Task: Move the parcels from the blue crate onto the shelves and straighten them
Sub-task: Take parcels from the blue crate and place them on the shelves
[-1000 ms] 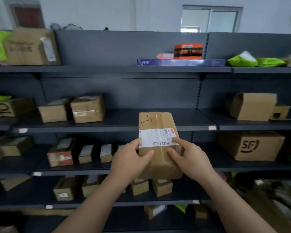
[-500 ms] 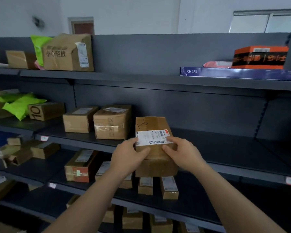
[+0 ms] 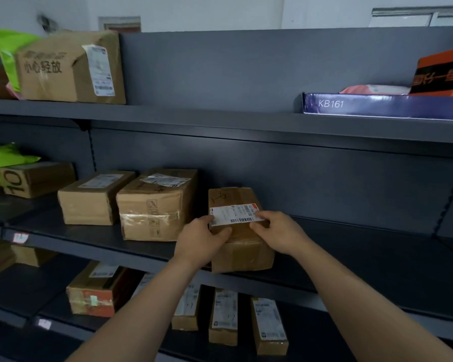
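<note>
A brown cardboard parcel (image 3: pixel 239 253) with a white barcode label sits lengthwise on the middle dark grey shelf (image 3: pixel 351 267), its front end at the shelf's edge. My left hand (image 3: pixel 200 241) grips its left side and my right hand (image 3: pixel 277 235) grips its right side, thumbs lying over the label. It stands just right of a taped brown box (image 3: pixel 152 205), with a small gap between them. The blue crate is not in view.
Another brown box (image 3: pixel 92 197) and a box marked 10 (image 3: pixel 34 178) stand further left. A large box (image 3: pixel 71 66) is on the top shelf, a blue KB161 box (image 3: pixel 382 105) at the right. Small parcels (image 3: pixel 222 317) line the lower shelf.
Both hands have carried the parcel forward and left onto the middle shelf beside the taped box. My view has moved closer to the shelves.
</note>
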`<state>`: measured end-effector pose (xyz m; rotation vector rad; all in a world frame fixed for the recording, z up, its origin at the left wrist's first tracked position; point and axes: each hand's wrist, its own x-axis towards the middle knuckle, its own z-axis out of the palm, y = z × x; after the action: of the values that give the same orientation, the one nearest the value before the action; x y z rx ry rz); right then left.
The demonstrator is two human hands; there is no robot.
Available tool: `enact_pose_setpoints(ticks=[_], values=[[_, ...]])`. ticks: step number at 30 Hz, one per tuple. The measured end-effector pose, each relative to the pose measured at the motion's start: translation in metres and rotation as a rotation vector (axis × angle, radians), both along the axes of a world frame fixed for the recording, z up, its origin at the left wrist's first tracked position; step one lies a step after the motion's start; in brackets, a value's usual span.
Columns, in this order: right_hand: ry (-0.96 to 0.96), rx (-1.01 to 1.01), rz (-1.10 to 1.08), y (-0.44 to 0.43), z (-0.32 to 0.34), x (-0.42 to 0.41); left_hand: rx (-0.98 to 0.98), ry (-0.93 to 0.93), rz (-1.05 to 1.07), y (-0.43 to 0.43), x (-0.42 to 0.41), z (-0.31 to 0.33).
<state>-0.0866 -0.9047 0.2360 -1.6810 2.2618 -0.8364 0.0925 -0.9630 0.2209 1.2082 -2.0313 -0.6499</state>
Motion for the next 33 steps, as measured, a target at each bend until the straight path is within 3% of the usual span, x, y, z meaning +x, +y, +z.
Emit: enact_pose_setpoints(ticks=[12,17,22,27,33], values=[[0.053,0.046,-0.051,-0.068,-0.016,-0.012,-0.003,-0.052,-0.033,-0.073,-0.014,-0.009],[0.109,0.023,-0.063,-0.067,-0.019,-0.011,-0.123,-0.143,-0.013,-0.072,-0.015,-0.01],[0.257,-0.157,-0.033,-0.048,-0.014,-0.007,-0.319,-0.244,-0.002,-0.054,-0.016,0.005],[0.359,-0.202,-0.037,-0.004,-0.007,-0.005,-0.516,-0.367,0.025,-0.016,-0.019,0.015],[0.386,-0.211,-0.079,0.062,-0.009,-0.002,-0.56,-0.332,-0.044,0.042,-0.02,0.011]])
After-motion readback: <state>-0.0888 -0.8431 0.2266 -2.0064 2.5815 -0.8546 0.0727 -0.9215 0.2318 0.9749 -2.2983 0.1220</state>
